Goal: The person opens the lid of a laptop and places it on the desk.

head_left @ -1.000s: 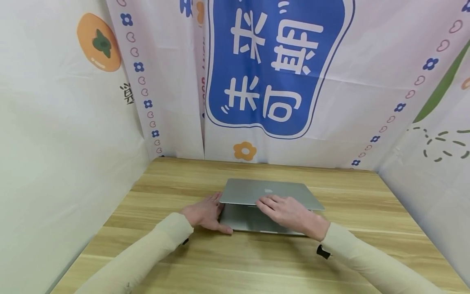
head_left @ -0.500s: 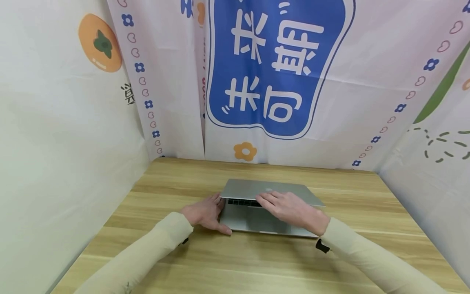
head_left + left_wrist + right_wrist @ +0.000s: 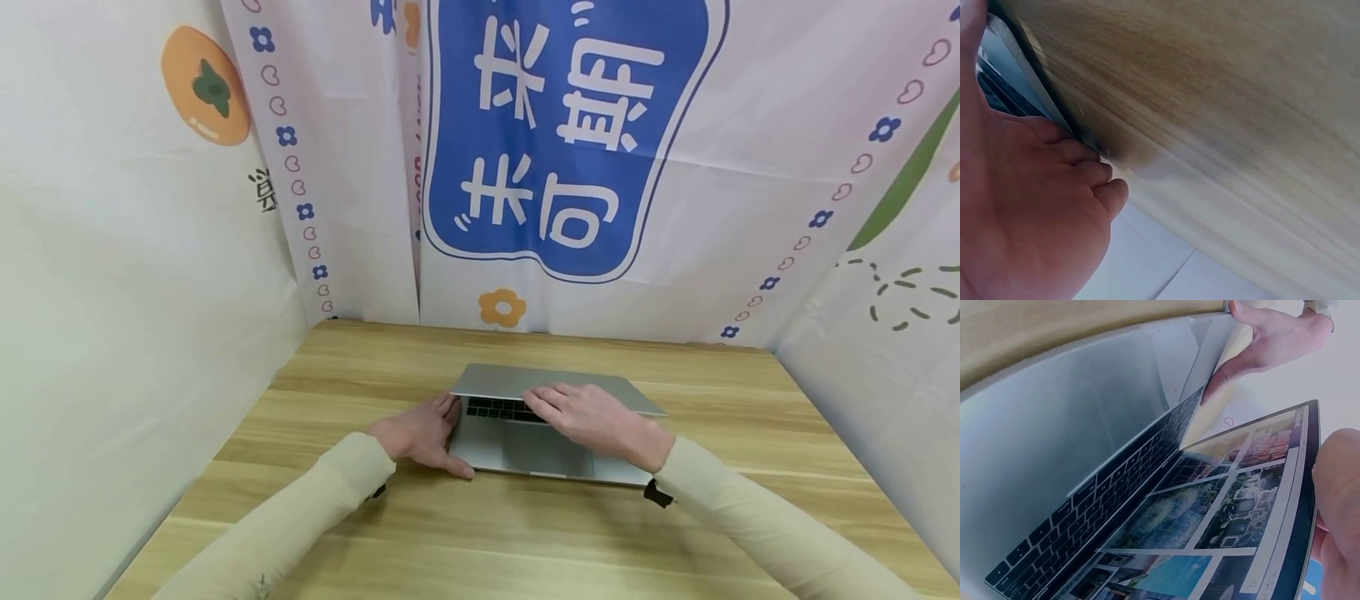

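A silver laptop [image 3: 487,446] sits on the wooden table with its lid [image 3: 517,379] partly raised. Black keys show beneath the lid in the head view, and the right wrist view shows a lit screen [image 3: 1172,512] with several pictures. My left hand [image 3: 423,435] rests against the left side of the base, thumb near the front corner and fingers spread toward the back. The left wrist view shows the palm and fingertips beside the laptop's edge [image 3: 1029,75]. With my right hand [image 3: 592,423] I grip the lid's front edge; part of the keyboard is hidden behind it.
The wooden table [image 3: 525,542] extends around the laptop on all sides. Printed white cloth [image 3: 360,208] hangs behind it, with more cloth at left and right. A black wrist strap [image 3: 658,493] hangs below the right cuff.
The lid's front edge has risen and tilted back, uncovering keys and more of the base. My right hand has moved up slightly with it. My left hand stays at the base's left side.
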Tool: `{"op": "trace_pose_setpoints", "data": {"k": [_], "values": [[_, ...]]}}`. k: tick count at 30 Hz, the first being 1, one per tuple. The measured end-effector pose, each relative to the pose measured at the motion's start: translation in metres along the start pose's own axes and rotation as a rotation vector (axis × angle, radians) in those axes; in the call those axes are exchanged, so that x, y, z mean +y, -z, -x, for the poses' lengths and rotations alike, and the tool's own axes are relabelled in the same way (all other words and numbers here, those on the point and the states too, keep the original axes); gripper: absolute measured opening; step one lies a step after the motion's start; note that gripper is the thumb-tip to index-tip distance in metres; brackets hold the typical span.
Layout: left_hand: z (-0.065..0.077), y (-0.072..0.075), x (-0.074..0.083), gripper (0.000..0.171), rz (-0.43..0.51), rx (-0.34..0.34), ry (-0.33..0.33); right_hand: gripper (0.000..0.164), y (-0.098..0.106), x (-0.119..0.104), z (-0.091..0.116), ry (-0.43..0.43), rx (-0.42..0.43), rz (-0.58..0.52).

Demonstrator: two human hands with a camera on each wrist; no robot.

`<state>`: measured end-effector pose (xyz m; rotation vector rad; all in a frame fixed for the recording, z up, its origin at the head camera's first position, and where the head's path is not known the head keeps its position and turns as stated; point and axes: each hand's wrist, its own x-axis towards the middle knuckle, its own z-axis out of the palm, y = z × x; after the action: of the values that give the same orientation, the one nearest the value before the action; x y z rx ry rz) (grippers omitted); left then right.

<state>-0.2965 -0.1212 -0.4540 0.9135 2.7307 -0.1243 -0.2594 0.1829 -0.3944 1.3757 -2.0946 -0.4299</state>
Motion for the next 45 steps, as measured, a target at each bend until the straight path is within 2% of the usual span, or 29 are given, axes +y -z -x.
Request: {"op": "trace_pose_setpoints", "data": {"k": [8, 20, 29, 37, 45], "values": [[0.001, 0.001, 0.002, 0.123, 0.020, -0.010, 0.024, 0.054, -0.002, 0.011, -0.003, -0.012, 0.065, -0.040], [0.000, -0.004, 0.003, 0.127, 0.076, 0.002, 0.049, 0.056, 0.001, 0.025, -0.006, -0.050, 0.073, -0.128], [-0.001, -0.002, 0.005, 0.127, 0.047, -0.017, 0.065, 0.056, 0.000, 0.032, -0.009, -0.076, 0.080, -0.166], [-0.002, -0.002, 0.004, 0.127, 0.029, -0.005, 0.052, 0.060, 0.002, 0.042, -0.013, -0.116, 0.103, -0.185], [-0.001, -0.003, 0.004, 0.127, 0.015, -0.029, 0.067, 0.046, 0.002, 0.049, -0.017, -0.190, 0.120, -0.323]]}}
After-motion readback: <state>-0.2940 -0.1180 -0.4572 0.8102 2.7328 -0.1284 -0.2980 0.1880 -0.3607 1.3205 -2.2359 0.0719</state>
